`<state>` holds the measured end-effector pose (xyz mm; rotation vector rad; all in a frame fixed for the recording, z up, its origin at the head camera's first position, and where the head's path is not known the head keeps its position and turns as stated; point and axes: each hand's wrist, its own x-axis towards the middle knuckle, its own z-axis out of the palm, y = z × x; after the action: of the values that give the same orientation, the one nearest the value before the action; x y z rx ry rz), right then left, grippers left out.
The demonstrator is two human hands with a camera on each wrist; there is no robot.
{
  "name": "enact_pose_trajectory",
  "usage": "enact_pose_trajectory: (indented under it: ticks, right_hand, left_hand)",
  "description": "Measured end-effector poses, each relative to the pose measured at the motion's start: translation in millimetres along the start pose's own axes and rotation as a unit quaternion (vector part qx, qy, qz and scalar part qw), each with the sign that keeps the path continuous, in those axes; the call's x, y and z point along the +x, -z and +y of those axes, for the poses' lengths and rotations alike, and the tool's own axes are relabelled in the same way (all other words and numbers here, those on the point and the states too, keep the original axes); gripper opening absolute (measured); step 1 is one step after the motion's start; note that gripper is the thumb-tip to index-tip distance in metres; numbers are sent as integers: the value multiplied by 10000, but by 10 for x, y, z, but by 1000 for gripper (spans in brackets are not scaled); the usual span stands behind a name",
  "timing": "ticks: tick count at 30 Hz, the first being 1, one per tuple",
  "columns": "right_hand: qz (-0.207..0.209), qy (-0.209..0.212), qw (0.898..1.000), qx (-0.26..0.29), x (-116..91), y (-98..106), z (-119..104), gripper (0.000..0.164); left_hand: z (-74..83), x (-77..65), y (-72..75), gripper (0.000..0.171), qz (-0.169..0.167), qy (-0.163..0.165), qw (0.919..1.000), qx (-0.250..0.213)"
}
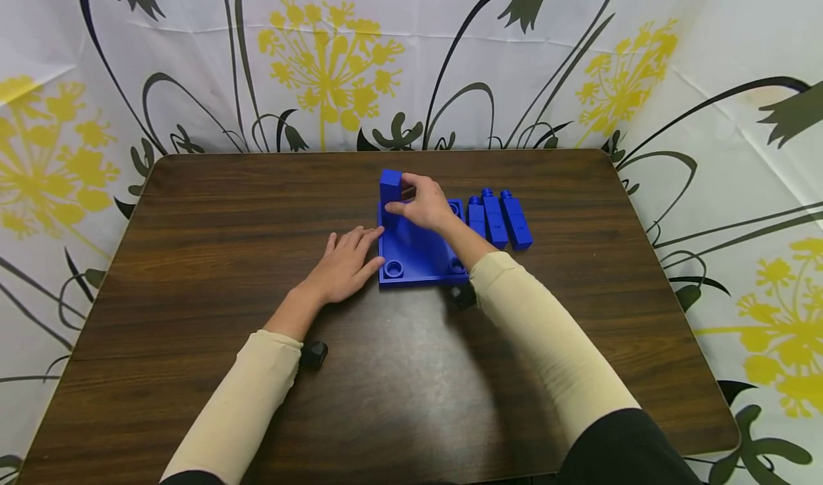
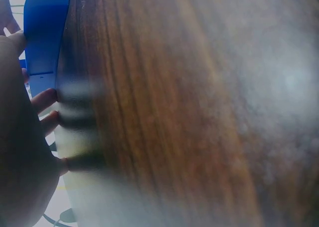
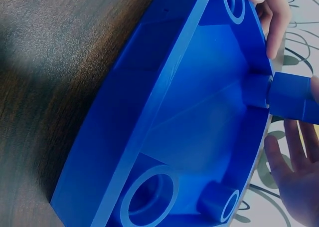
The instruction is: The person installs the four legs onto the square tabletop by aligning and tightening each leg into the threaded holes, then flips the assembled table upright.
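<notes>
A blue square toy tabletop lies underside up on the brown table, with raised edges and round sockets at its corners. At its far left corner stands a square blue table leg, which also shows at the right of the right wrist view. My right hand grips this leg between thumb and fingers. The leg's end meets the socket; how deep it sits is hard to tell. My left hand is spread flat beside the tabletop, its fingertips touching the left edge.
Three more blue legs lie side by side, just right of the tabletop, their round pegs pointing away from me. The brown table meets a flower-printed cloth at the back. A small black device sits at my left wrist.
</notes>
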<state>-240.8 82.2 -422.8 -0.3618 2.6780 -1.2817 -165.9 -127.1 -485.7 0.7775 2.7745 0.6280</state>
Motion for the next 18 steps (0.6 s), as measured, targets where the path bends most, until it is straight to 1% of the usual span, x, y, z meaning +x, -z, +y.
enact_pose_trajectory:
  ticks: [8,16,18]
  right_hand:
    - [-122,32,9999,-67,-8,18,-7,42]
    - [-179,-45,9998,-80,-7,19,-6,46]
    - [-223,-28,9997,-50,0,20,0,50]
  left_hand:
    - [3,-2,6,65,-7,-12,10000,-27]
    - [-3,5,6,64,-10,-4,10000,-24]
    - [-6,5,6,64,-6,-3,10000,-26]
